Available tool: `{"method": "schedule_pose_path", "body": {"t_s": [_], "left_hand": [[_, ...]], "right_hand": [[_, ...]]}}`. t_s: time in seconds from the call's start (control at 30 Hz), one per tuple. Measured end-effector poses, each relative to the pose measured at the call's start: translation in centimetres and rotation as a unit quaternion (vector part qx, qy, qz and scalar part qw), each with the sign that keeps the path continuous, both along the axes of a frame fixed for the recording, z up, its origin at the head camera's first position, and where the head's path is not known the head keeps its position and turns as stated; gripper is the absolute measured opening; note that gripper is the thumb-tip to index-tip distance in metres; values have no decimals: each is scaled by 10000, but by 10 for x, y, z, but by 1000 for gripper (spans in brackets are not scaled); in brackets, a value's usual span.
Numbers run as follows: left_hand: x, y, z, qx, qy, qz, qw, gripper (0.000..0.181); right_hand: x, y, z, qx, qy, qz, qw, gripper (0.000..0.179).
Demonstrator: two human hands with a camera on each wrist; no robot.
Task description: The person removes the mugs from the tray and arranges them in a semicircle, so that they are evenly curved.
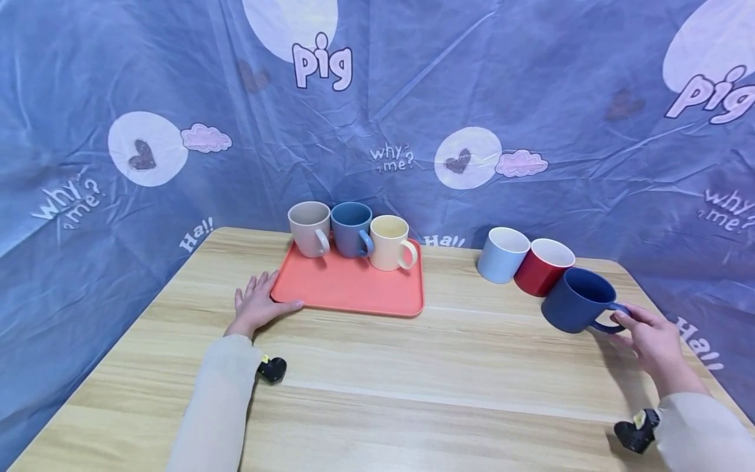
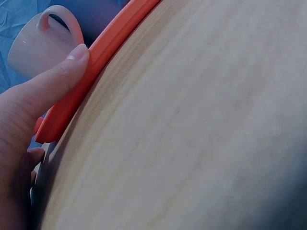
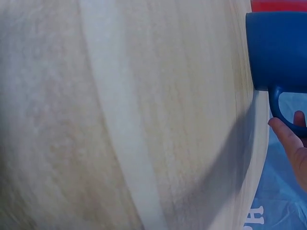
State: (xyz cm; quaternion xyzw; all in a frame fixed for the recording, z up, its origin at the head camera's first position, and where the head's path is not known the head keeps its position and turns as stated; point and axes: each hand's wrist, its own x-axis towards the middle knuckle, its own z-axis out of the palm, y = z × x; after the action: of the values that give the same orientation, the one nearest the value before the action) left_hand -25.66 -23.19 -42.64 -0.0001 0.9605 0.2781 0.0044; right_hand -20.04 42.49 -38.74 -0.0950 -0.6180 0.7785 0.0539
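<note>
Grips the navy mug [image 1: 571, 307] by the handle [image 3: 274, 103] with the right hand [image 1: 653, 335], bending the fingers at the loop. Holds it mouth up toward the right end of the table [image 1: 413, 380], just beside the red mug [image 1: 539, 270]; cannot tell whether touching that mug, nor whether resting on the wood or lifted off it. Casts a dark shadow [image 3: 230, 155] over the wood.

Spreads the left hand [image 1: 258, 307] wide at the near left corner of the orange-red tray [image 1: 348, 288], laying the thumb [image 2: 60, 81] against the front rim and stretching the other fingers along the left side.

Bears in a row along the back of the tray, from left to right, the grey mug [image 1: 305, 237], the blue mug [image 1: 347, 237] and the cream mug [image 1: 386, 254], upright, with handles turned toward the right and front. Shows the pale blue mug [image 1: 500, 260] well to the right of the tray, upright on the table, close against the red mug, with white insides in both.

Wears pale sleeves [image 1: 221, 393] on both arms, with a black device [image 1: 272, 370] at each wrist. Has behind the table a blue cloth [image 1: 413, 85], printed with words such as "pig".
</note>
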Motion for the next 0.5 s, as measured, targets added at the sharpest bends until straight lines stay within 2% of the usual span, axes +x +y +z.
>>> {"method": "schedule_pose_path", "body": {"t_s": [0.33,0.5], "left_hand": [[0,0,0,8,25,10,10000,106],[1,0,1,32,24,6,10000,106]], "right_hand": [[-8,9,-10,247,-85,-203,9995,13],[-15,20,-20,293,-125,-97,9994,17]]}}
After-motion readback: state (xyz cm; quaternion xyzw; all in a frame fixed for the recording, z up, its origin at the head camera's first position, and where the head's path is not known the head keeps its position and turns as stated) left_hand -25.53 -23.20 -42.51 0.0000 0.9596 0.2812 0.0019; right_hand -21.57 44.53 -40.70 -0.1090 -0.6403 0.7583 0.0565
